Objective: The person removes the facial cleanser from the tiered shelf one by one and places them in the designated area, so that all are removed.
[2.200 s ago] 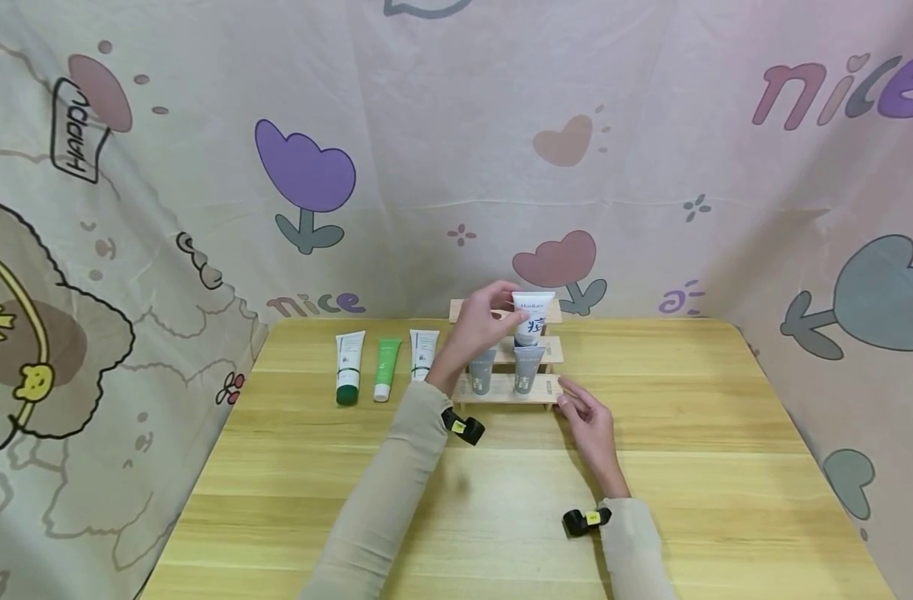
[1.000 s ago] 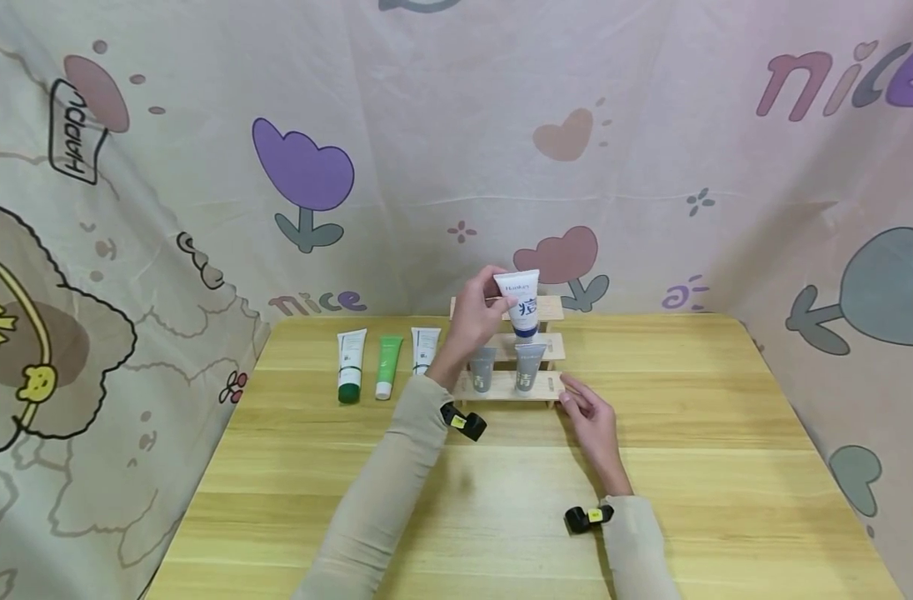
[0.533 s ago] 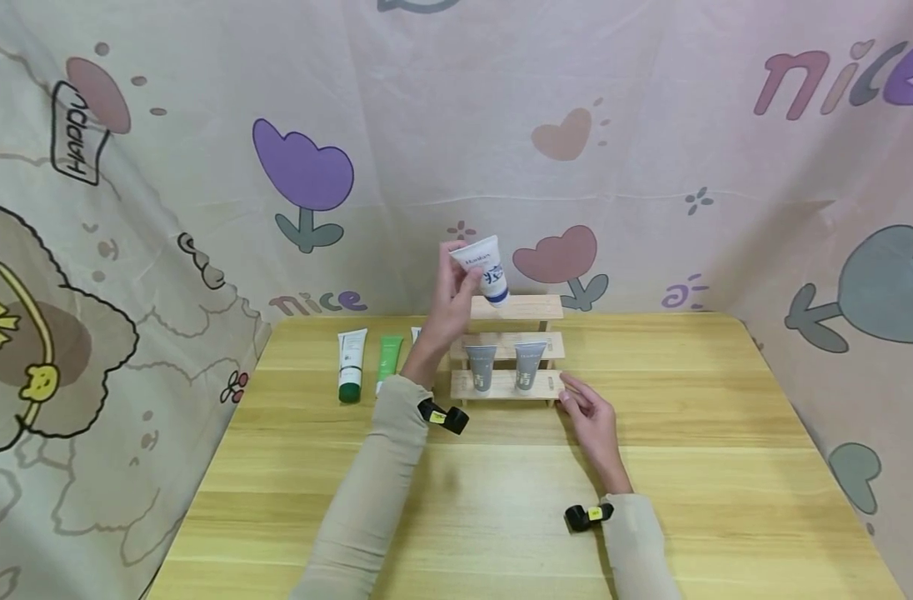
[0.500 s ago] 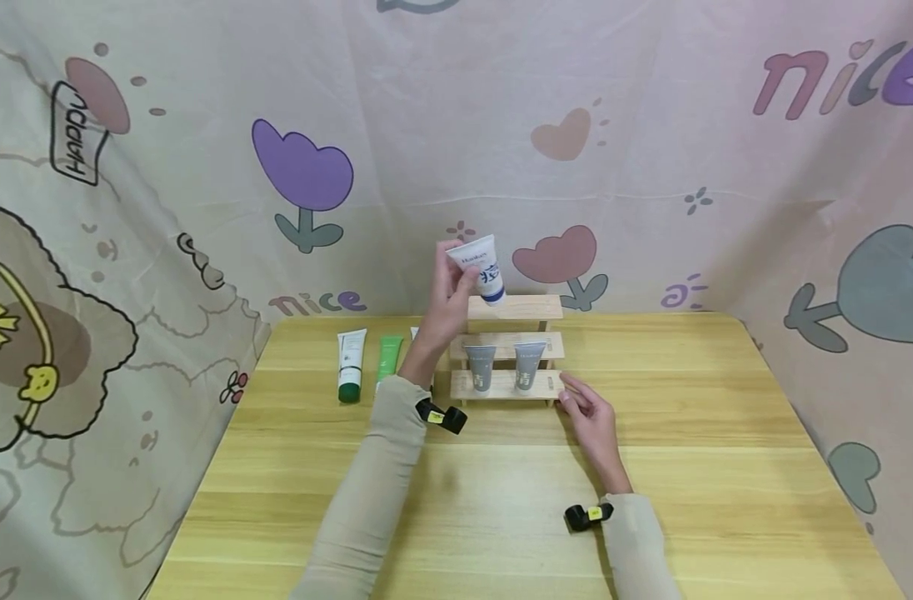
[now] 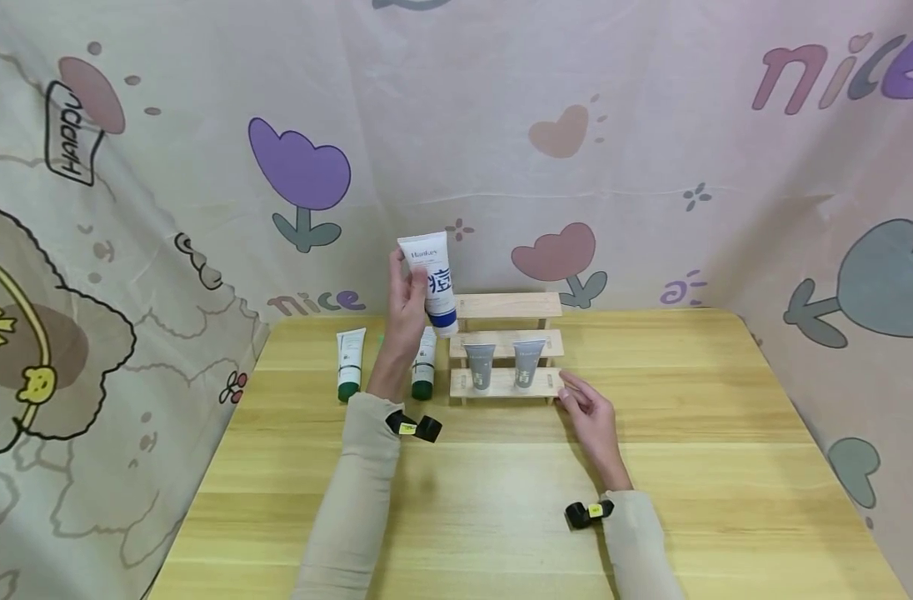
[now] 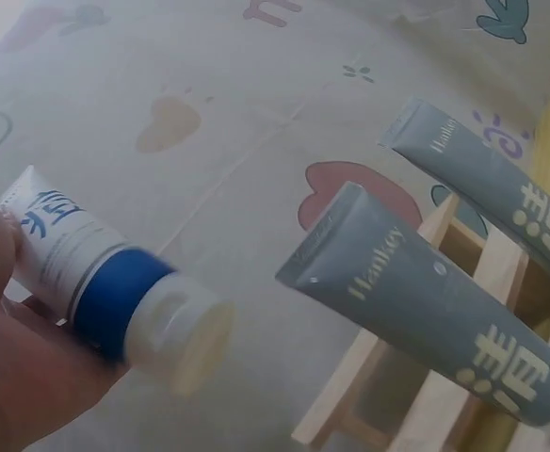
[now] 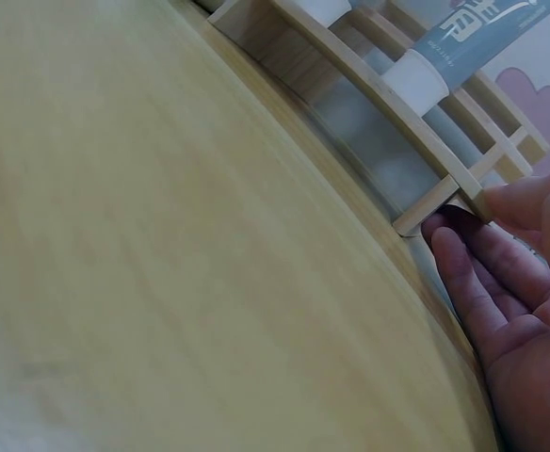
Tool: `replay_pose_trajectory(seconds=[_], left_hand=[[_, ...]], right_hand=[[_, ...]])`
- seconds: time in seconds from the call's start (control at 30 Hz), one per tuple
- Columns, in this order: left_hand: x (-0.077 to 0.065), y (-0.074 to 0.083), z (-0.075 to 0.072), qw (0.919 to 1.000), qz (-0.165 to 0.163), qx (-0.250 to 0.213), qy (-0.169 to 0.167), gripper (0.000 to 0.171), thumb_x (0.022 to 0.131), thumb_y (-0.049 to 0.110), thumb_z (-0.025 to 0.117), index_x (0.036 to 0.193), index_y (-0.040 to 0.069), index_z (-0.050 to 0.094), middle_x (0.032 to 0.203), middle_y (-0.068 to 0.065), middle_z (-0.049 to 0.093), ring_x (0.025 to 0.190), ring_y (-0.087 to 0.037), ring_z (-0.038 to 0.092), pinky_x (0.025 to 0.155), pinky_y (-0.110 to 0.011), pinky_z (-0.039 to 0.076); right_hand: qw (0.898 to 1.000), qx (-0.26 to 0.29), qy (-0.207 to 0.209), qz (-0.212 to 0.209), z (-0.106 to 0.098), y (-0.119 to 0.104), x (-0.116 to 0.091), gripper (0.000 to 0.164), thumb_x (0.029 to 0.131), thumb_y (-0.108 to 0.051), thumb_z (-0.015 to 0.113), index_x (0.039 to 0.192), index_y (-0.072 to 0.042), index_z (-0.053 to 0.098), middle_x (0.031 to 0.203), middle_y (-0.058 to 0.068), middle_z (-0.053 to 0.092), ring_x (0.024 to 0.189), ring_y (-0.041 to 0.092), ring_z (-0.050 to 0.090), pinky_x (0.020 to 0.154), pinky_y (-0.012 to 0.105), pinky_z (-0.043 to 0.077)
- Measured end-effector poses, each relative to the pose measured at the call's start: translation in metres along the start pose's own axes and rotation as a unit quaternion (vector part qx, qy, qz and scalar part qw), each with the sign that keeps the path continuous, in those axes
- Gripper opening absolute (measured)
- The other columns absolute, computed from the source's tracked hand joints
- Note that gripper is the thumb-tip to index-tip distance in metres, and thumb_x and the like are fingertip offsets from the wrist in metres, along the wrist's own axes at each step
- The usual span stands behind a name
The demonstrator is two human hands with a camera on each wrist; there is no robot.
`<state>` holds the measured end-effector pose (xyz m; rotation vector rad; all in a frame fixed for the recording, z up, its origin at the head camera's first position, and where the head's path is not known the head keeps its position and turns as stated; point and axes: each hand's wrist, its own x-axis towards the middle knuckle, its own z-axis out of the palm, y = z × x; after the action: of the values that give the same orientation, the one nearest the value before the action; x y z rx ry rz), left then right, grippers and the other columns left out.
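Observation:
My left hand [image 5: 404,325] holds a white squeeze tube [image 5: 436,279] with a blue band and a pale cap, thumb across its front. The tube is in the air, cap down and slightly tilted, left of a three-tier wooden rack [image 5: 509,305]. Two grey squeeze tubes, one left [image 5: 480,367] and one right [image 5: 527,364], stand on the lowest tier; they loom close in the left wrist view. The upper tiers are bare. My right hand [image 5: 591,421] pinches the rack's front right corner, thumb above and fingers beneath, as the right wrist view shows.
Left of the rack lie two white tubes with green caps, one far left [image 5: 350,358] and one nearer [image 5: 422,371]. A green tube between them is almost wholly hidden by my left hand. A patterned cloth [image 5: 426,150] hangs behind the wooden table [image 5: 501,500].
My left hand has lifted the white tube off the rack's middle tier and carried it left. Its label turned more toward the head camera. The right hand has kept its place.

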<state>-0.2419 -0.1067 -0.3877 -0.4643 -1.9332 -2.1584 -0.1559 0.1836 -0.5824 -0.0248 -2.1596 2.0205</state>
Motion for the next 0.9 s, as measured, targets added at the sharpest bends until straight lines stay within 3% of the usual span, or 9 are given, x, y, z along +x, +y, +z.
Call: replay_pose_trajectory(seconds=[0.13,0.23,0.4,0.5,0.7,0.77,0.9], left_hand=[[-0.006,-0.002,-0.005,0.9993,-0.022,-0.027,0.012,0.039,0.111,0.039,0.033,0.147,0.025,0.031,0.116,-0.023,0.059,0.095,-0.030,0.067,0.082,-0.041,0.057],[-0.013,-0.005,-0.010,0.9986,-0.032,-0.034,0.024,0.040,0.112,0.040,0.031,0.148,0.023,0.032,0.111,-0.022,0.057,0.085,-0.021,0.066,0.073,-0.033,0.057],[-0.025,-0.010,-0.020,0.9964,-0.057,-0.038,0.049,0.036,0.113,0.034,0.029,0.147,0.021,0.032,0.103,-0.018,0.057,0.078,-0.024,0.064,0.064,-0.027,0.055],[-0.032,-0.013,-0.024,0.9948,-0.070,-0.052,0.052,0.037,0.110,0.020,0.031,0.146,0.016,0.030,0.108,-0.016,0.055,0.085,-0.030,0.062,0.068,-0.029,0.055],[-0.043,-0.019,-0.031,0.9927,-0.075,-0.082,0.045,0.063,0.088,-0.001,0.033,0.150,0.006,0.023,0.138,-0.020,0.041,0.110,-0.028,0.047,0.089,-0.034,0.046],[-0.048,-0.022,-0.033,0.9912,-0.081,-0.094,0.046,0.064,0.088,-0.003,0.033,0.151,0.005,0.022,0.144,-0.023,0.039,0.114,-0.028,0.044,0.093,-0.036,0.042],[-0.057,-0.029,-0.040,0.9901,-0.097,-0.092,0.044,0.063,0.094,-0.005,0.035,0.155,0.008,0.022,0.148,-0.024,0.040,0.119,-0.030,0.047,0.095,-0.037,0.046]], right_hand=[[1.000,0.001,0.006,-0.007,0.000,0.006,0.001,0.036,0.103,-0.010,0.062,0.138,0.000,0.062,0.124,0.025,0.069,0.101,0.010,0.072,0.087,0.024,0.057],[1.000,0.002,0.007,-0.013,0.000,0.006,0.001,0.036,0.103,-0.012,0.063,0.137,-0.001,0.063,0.123,0.025,0.069,0.099,0.008,0.072,0.087,0.024,0.057],[1.000,0.000,0.006,-0.010,0.000,0.006,0.000,0.036,0.103,-0.012,0.062,0.137,0.000,0.063,0.124,0.025,0.069,0.101,0.006,0.071,0.087,0.023,0.057],[1.000,-0.002,0.007,-0.008,0.000,0.007,-0.001,0.035,0.103,-0.011,0.062,0.137,0.000,0.063,0.124,0.025,0.069,0.101,0.007,0.071,0.087,0.024,0.057],[1.000,-0.001,0.008,-0.003,0.001,0.006,0.000,0.035,0.103,-0.011,0.062,0.137,-0.001,0.063,0.123,0.024,0.069,0.101,0.011,0.072,0.088,0.024,0.057],[1.000,0.002,0.005,0.002,0.001,0.006,0.000,0.036,0.104,-0.010,0.062,0.138,0.000,0.062,0.124,0.025,0.068,0.101,0.008,0.072,0.088,0.023,0.057],[1.000,0.009,-0.002,0.009,0.001,0.005,0.001,0.037,0.103,-0.005,0.060,0.139,0.004,0.059,0.126,0.028,0.066,0.101,0.005,0.071,0.088,0.023,0.057]])
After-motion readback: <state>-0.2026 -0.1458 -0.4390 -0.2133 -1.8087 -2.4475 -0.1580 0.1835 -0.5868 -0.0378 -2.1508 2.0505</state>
